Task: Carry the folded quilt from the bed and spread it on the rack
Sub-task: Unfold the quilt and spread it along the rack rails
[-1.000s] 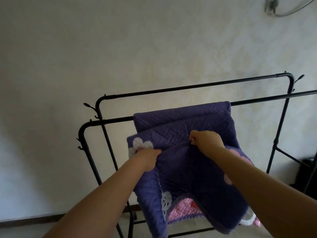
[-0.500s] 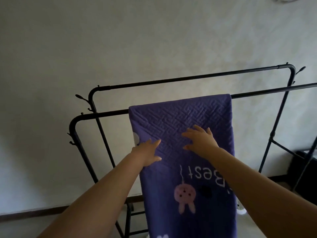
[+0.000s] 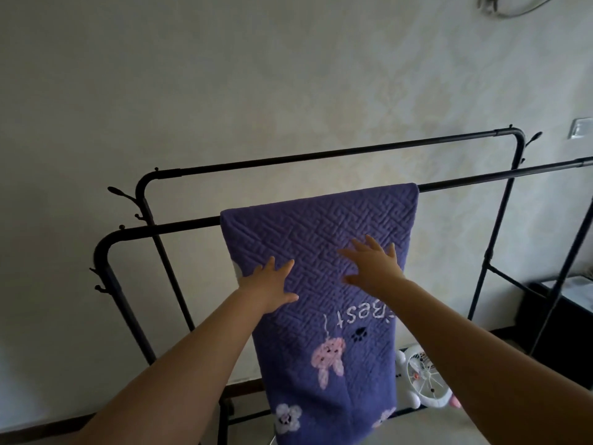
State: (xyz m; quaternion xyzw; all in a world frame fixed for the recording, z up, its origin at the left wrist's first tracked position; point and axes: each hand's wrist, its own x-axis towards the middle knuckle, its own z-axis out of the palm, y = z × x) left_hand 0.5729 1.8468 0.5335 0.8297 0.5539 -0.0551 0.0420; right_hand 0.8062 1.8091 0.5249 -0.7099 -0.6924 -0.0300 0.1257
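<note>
A purple quilt [image 3: 321,226] with a pink rabbit, white flowers and upside-down lettering hangs over the near bar of a black metal rack [image 3: 160,228]. It drapes down toward the floor on my side. My left hand [image 3: 268,284] lies flat and open against the quilt's left edge, fingers spread. My right hand [image 3: 372,266] rests open on the quilt further right and slightly higher, fingers spread. Neither hand grips the fabric.
The rack has a second, far bar [image 3: 321,154] close to the pale wall, with hooks at its ends. A white round fan-like object [image 3: 423,380] stands on the floor behind the quilt. A dark cabinet [image 3: 564,316] sits at the right.
One second ago both hands pinched the bunched quilt. It has dropped open and hangs flat; my hands have let go and now lie open, spreading slightly apart.
</note>
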